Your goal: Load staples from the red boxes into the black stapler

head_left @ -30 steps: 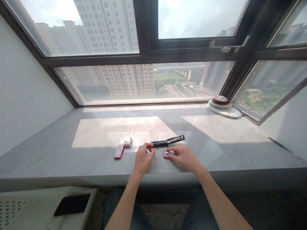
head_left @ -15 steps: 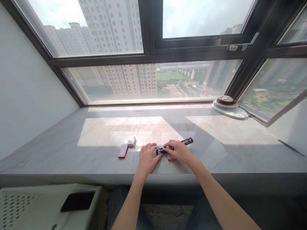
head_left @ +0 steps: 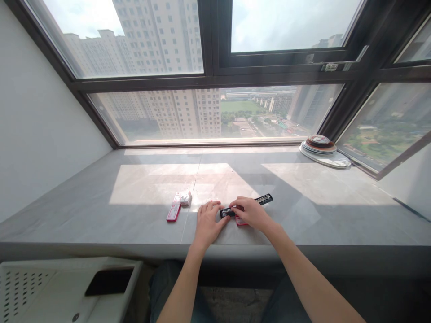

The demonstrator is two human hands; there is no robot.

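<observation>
A black stapler (head_left: 265,199) lies swung open on the grey ledge, one long part reaching to the upper right. Its left end is between the thumb and fingers of my left hand (head_left: 208,223), which rests on the ledge. Over the stapler's middle, my right hand (head_left: 252,212) has thumb and fingertips pinched together; whatever is between them is too small to make out. A small red box (head_left: 241,221) shows partly below my right hand. Off to the left lie a flat red-and-white box (head_left: 173,212) and a small white box (head_left: 185,198) touching it.
A stack of plates (head_left: 319,146) stands at the ledge's back right corner by the window. A thin dark stick (head_left: 411,209) lies along the right wall. Below the ledge at the left is a white plastic seat or stool (head_left: 60,287) with a dark opening.
Both hands stay at the stapler with almost the same grip; the right fingers have shifted very slightly. The whole view has moved a little.
</observation>
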